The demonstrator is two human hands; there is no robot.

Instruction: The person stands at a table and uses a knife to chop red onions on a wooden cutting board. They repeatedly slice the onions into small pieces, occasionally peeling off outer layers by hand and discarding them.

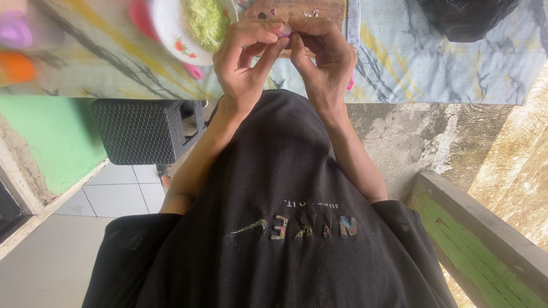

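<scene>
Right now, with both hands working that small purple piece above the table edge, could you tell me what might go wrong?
1. The small purple piece is pinched only at the fingertips of the left hand and right hand; it could slip and fall to the floor.
2. The plate of green shreds sits close beside the left hand; an elbow shift might nudge it.

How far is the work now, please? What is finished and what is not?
Looks done: the bowl already holds green shreds. In hand: the left hand and the right hand pinch a small purple piece together above the board, fingertips working it. What remains cannot be told; more pieces are not in view.
</scene>
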